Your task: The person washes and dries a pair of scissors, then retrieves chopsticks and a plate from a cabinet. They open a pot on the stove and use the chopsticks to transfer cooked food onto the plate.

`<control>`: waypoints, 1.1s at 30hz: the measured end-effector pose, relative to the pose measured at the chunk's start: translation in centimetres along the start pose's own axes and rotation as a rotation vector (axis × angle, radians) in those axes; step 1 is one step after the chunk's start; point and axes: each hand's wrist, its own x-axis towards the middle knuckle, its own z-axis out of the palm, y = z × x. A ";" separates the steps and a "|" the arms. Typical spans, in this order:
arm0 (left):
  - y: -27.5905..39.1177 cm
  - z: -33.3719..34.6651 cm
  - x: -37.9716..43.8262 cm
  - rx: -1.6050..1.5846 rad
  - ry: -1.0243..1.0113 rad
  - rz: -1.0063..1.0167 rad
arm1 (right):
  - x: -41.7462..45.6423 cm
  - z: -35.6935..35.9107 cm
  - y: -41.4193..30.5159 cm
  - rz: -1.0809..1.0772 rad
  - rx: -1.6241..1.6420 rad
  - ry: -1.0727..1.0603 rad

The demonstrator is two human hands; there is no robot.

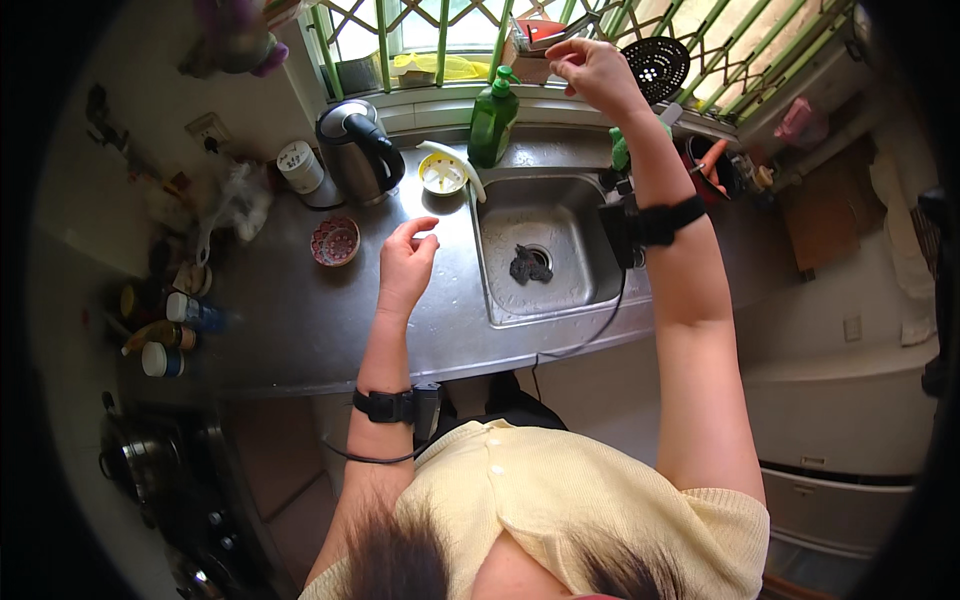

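My left hand [407,261] hovers over the steel counter [420,337], fingers loosely bent, thumb apart, holding nothing. Nearest to it are a yellow-rimmed bowl [442,175] and a red patterned bowl [335,242]. My right hand [596,75] is stretched far forward to the window ledge, its fingers curled beside a box [529,64] with a red item [538,31] on top. Whether the fingertips touch anything there cannot be made out. A black perforated disc [656,69] leans on the window lattice just right of this hand. A dark wet scrap [530,265] lies by the drain in the steel sink [517,304].
A green pump bottle [492,124] stands behind the sink, and a white curved strip [456,159] lies beside the bowl. An electric kettle [360,154] and a white tub [300,167] are further left. Several jars [163,359] line the left side. Carrots [711,159] stand in a dark container at right.
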 end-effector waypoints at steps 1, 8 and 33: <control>0.4 0.3 0.8 -0.017 0.031 -0.019 | 1.5 0.0 0.7 -0.002 -0.068 0.005; 0.3 2.6 3.1 -0.008 0.121 -0.073 | 11.0 -1.0 6.9 -0.160 -0.199 0.107; -1.3 6.2 2.3 0.067 0.245 -0.203 | 18.0 7.6 10.5 -0.264 -0.179 -0.132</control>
